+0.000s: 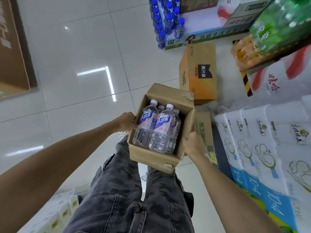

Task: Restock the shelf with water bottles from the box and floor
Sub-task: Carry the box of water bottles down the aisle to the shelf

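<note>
I hold an open brown cardboard box (151, 158) off the floor above my legs. Inside stand several clear water bottles (158, 130) with white caps and blue-and-white labels. My left hand (127, 122) grips the box's left wall at the rim. Gripping the right wall is my right hand (193, 143), fingers wrapped around the edge. The box's far flap (170, 92) stands open. Part of the shelf (276, 52) with green and orange packs shows at the upper right.
An orange juice carton (198, 73) lies on the tiled floor just beyond the box. Several blue-capped bottles (166, 21) stand on the floor further back. White paper packs (262, 142) are stacked at right, a large brown carton (11, 47) at far left.
</note>
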